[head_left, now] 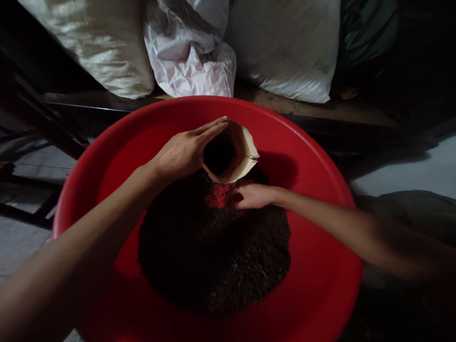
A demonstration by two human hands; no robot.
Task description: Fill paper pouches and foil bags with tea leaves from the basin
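A tan paper bag (245,149) lies tilted in the far part of a big red basin (317,199), its mouth facing me and dark inside. My left hand (187,149) grips the bag's left side, fingers stretched along its upper rim and thumb hidden. Below the mouth, my right hand (251,197) reaches into a heap of dark, loose, dried material (245,266), perhaps tea leaves. Its fingers curl at the heap's edge, where their tips are hidden. A patch of red basin floor shows between bag and heap, sprinkled with dark bits.
Behind the basin, a crumpled white sack (195,66) stands between a full pale sack (103,47) and a large white sack (285,47) on a wooden ledge (356,111). Dark wooden bars (39,114) stand at the left over a grey tiled floor (21,247).
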